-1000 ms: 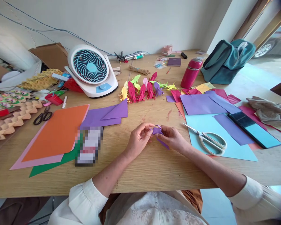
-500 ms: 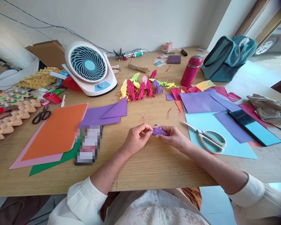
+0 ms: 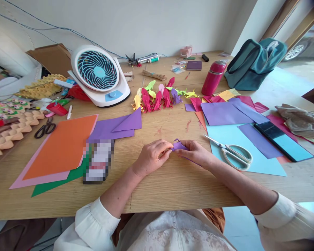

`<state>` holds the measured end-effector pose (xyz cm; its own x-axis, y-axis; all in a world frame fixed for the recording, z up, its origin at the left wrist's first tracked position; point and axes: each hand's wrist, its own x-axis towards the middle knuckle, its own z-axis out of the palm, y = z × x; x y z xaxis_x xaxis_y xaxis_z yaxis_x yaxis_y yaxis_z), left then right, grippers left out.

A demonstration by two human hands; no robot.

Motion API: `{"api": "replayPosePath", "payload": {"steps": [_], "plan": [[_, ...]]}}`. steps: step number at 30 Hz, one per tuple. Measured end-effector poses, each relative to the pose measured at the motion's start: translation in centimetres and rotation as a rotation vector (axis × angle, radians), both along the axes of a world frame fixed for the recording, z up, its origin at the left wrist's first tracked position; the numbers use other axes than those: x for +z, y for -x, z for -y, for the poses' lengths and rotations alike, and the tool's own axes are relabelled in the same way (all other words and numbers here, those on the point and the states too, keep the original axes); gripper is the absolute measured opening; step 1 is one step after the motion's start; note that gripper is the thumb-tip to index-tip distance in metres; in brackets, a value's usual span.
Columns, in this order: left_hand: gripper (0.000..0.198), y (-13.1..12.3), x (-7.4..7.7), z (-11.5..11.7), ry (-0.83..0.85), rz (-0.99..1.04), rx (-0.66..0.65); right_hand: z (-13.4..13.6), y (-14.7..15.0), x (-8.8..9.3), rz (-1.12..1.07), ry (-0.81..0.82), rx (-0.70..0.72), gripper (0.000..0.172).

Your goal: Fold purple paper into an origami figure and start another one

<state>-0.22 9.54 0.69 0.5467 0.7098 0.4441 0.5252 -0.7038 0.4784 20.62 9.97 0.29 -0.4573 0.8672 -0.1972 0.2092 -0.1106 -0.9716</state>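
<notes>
Pale wall behind, doorway and daylight at far right; underneath, a long wooden table [image 3: 157,188] with light grain, crowded with craft stuff. No readable writing anywhere: the one printed item [image 3: 98,161], lying just left of centre, blurred out.

From the left: cardboard egg trays [image 3: 10,130], black-handled scissors [image 3: 43,128], then an orange sheet [image 3: 62,146] stacked on pink and green ones. Behind, a white desk fan [image 3: 99,76] with teal blades, tilted back. Beside the orange sheet, a folded purple sheet [image 3: 117,127]. Further back, a row of folded paper figures [image 3: 159,96] in red, yellow, green and purple.

At centre, near the front edge: left hand [image 3: 151,157] curled, fingertips pinched onto a small folded purple paper piece [image 3: 178,146]. Right hand [image 3: 196,153] gripping the same piece from the other side, thumb on top. Piece held between both hands just above the wood, creased into a compact shape with a small point sticking up; finer folds too small to make out.

To the right: white-handled scissors [image 3: 234,153] lying open on a light blue sheet [image 3: 251,164], purple sheets [image 3: 225,113] overlapping behind, a red flask [image 3: 212,77] upright, a teal bag [image 3: 253,64] at the far corner, crumpled brown paper [image 3: 299,120] at the edge
</notes>
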Motion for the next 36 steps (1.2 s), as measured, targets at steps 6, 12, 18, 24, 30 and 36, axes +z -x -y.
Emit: {"api": "replayPosePath", "payload": {"steps": [6, 12, 18, 24, 30, 36], "plan": [[0.02, 0.3, 0.2, -0.1, -0.153, -0.141, 0.006, -0.1, -0.2, 0.2, -0.017, 0.019, 0.012, 0.03], [0.023, 0.2, 0.2, 0.0, -0.263, -0.227, 0.016, -0.2, -0.5, 0.1, -0.039, 0.011, 0.078, 0.031], [0.026, 0.4, 0.3, 0.0, -0.308, -0.196, 0.006, -0.1, -0.4, 0.5, -0.068, 0.036, 0.066, 0.035], [0.026, 0.7, 0.2, 0.0, -0.328, -0.189, 0.019, 0.1, -0.1, 0.9, -0.098, 0.081, 0.049, 0.039], [0.021, 0.7, 0.1, -0.1, -0.433, -0.182, 0.024, 0.1, 0.1, 0.4, -0.124, 0.071, 0.04, 0.042], [0.016, 0.2, -0.1, 0.1, -0.399, -0.035, 0.023, 0.2, 0.0, -0.6, -0.111, -0.008, 0.044, 0.034]]}}
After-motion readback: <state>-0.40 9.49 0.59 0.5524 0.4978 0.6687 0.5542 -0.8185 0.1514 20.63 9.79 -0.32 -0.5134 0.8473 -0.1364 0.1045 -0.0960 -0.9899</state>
